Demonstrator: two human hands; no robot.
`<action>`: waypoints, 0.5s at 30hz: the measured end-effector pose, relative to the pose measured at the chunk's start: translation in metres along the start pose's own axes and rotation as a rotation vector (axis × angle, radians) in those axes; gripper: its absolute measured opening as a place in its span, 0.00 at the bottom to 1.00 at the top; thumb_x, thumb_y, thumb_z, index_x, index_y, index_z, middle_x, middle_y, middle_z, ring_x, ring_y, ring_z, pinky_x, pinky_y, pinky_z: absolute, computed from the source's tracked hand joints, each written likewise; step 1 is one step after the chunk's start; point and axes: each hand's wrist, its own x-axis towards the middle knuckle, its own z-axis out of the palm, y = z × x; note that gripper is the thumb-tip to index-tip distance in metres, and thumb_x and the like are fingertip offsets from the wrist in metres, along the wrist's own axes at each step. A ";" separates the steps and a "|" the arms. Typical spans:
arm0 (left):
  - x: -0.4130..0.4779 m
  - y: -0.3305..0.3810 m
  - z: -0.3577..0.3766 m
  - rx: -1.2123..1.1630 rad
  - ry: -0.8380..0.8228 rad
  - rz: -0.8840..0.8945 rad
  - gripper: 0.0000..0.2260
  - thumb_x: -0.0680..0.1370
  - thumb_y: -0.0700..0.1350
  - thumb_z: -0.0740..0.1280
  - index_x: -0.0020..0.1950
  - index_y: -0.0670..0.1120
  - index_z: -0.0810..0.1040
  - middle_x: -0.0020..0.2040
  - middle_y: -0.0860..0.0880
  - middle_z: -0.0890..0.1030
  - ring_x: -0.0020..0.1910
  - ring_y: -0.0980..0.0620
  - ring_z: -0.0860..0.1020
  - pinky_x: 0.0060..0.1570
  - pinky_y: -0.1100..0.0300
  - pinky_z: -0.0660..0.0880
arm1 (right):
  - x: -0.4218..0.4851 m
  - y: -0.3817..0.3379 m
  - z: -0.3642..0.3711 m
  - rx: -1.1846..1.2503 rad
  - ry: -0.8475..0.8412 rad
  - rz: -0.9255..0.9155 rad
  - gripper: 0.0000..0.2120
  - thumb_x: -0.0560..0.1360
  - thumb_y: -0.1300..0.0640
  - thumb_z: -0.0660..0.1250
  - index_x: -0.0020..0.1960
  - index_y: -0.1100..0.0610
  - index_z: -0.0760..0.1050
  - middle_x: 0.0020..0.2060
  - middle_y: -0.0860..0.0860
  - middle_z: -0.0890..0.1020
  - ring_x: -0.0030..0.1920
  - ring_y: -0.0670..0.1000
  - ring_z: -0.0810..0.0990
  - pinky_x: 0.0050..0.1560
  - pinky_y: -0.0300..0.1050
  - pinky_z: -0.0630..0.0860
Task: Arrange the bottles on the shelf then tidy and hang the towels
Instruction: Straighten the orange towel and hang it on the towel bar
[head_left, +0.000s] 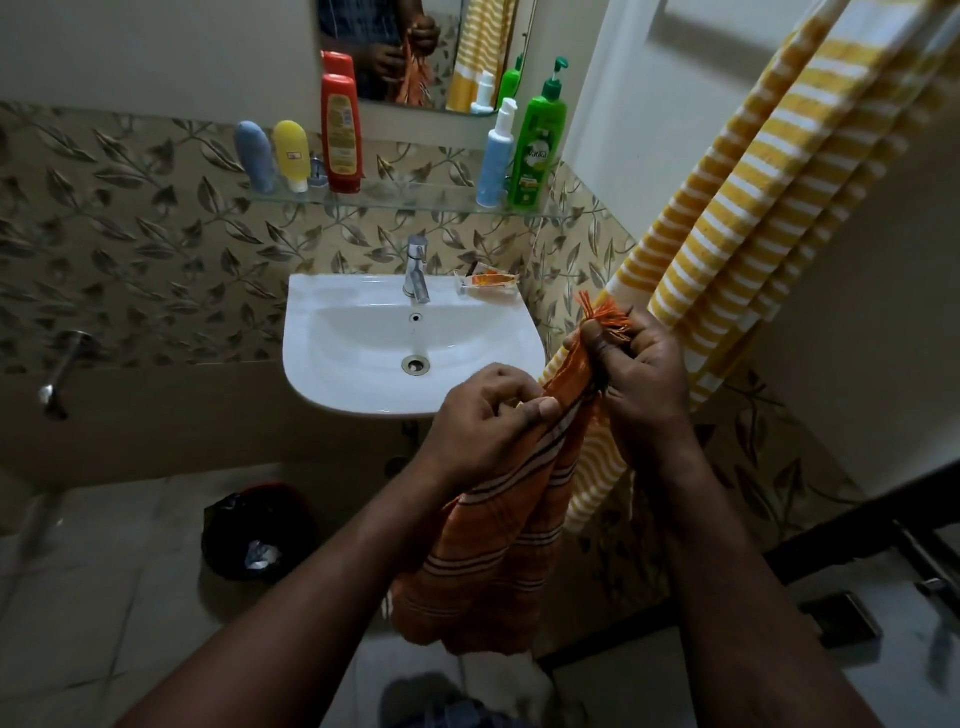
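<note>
My right grip (634, 374) pinched bunched, fringed end of orange towel (493, 561), held high, probably to find edge. My left grip (488, 415) pinched same towel just below-left, likely to draw cloth flat; rest hung beneath both. Hung yellow towel (753, 208) just behind right grip. Well beyond grips, bottles (535, 140) stood upright on shelf (415, 200), seemingly arranged.
</note>
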 end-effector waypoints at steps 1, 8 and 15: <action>0.001 0.000 -0.001 0.014 0.047 0.023 0.09 0.77 0.56 0.74 0.45 0.51 0.86 0.58 0.55 0.81 0.49 0.53 0.82 0.51 0.47 0.82 | -0.001 -0.001 -0.001 0.010 -0.001 -0.002 0.06 0.84 0.62 0.66 0.56 0.65 0.77 0.37 0.48 0.85 0.39 0.47 0.84 0.41 0.42 0.83; 0.001 0.001 -0.006 0.041 0.030 0.022 0.07 0.80 0.48 0.73 0.45 0.48 0.86 0.34 0.59 0.82 0.31 0.60 0.77 0.36 0.59 0.72 | -0.005 0.002 -0.001 0.043 -0.015 0.002 0.06 0.83 0.63 0.66 0.56 0.67 0.75 0.39 0.52 0.86 0.40 0.50 0.85 0.42 0.44 0.84; -0.007 0.001 -0.005 0.241 0.292 0.236 0.04 0.78 0.47 0.77 0.47 0.47 0.88 0.40 0.57 0.85 0.36 0.63 0.80 0.36 0.71 0.72 | -0.004 0.004 0.000 0.032 0.054 -0.014 0.04 0.83 0.66 0.66 0.55 0.67 0.76 0.37 0.51 0.87 0.38 0.49 0.85 0.41 0.42 0.84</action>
